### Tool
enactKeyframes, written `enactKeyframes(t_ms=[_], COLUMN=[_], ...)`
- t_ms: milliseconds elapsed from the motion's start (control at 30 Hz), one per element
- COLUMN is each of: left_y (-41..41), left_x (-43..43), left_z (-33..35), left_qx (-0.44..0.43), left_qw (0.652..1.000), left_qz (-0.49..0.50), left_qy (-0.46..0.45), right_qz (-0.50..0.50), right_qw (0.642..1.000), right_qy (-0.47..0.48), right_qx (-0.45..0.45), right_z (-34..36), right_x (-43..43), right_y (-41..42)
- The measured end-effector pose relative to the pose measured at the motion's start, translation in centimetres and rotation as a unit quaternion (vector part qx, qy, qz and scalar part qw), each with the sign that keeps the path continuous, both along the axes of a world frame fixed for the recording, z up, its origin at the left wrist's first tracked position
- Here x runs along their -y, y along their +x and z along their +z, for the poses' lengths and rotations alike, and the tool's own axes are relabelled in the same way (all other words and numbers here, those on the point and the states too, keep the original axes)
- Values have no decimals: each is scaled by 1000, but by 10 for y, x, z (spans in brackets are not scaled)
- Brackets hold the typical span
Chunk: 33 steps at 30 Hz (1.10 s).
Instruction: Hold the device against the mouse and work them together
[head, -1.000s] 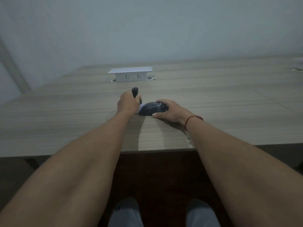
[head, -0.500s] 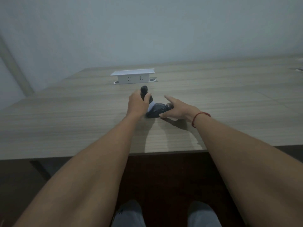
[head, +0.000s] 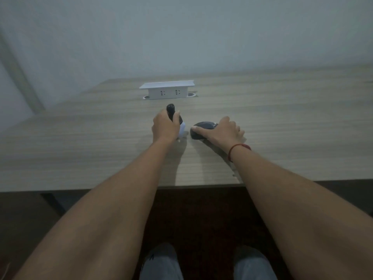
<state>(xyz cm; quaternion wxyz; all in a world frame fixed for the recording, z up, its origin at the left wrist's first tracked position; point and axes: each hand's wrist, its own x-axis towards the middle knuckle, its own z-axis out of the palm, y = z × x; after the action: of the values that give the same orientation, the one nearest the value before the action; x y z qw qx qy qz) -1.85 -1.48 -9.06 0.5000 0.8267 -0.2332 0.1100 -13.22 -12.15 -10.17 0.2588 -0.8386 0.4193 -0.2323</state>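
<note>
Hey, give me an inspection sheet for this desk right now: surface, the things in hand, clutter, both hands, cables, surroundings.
Surface: light wood-grain laminate table, front edge near the person's knees.
Things in hand: black-topped, white-bodied upright handheld device; dark rounded computer mouse lying on the table right of it, apart from it.
Clutter: nothing seen.
Hands: left hand grips the handheld device; right hand rests on the mouse, thumb along its near side; red string bracelet on the right wrist.
Cables: nothing seen.
Surroundings: white pop-up socket box raised from the table behind the hands, nothing plugged in; plain pale wall; dark floor below.
</note>
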Motion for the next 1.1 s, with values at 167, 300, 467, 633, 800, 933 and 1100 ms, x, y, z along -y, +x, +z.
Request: enactKeyframes(t_ms=[167,300,467,633,800,933,1100], left_y=[4,-1,4,-11,-2,-10,-13], left_x=[2,8,2,9,0,-5,-10], left_z=[2,1,-7,6,3,-3,-10], left_qx=[-20,-37,-33,-22,-3,7,-1], left_qw=[999,997,999,998,1000,1000,999], left_qz=[-10,-40,-3,-38,-12,-17,18], left_qy=[-26,-59,41,-49,20,-24,-28], right_qz=[82,148,167,162,162,164,133], right_qw=[988,973,973,976,976,975,981], right_qy=[81,124,106,102,103,102,67], right_qx=[101,130,115,106,104,108,128], right_z=[-6,-8,-8,-8,-9,-7,-10], right_x=[1,5,7,7,7,4,0], right_y=[1,1,2,7,7,5,5])
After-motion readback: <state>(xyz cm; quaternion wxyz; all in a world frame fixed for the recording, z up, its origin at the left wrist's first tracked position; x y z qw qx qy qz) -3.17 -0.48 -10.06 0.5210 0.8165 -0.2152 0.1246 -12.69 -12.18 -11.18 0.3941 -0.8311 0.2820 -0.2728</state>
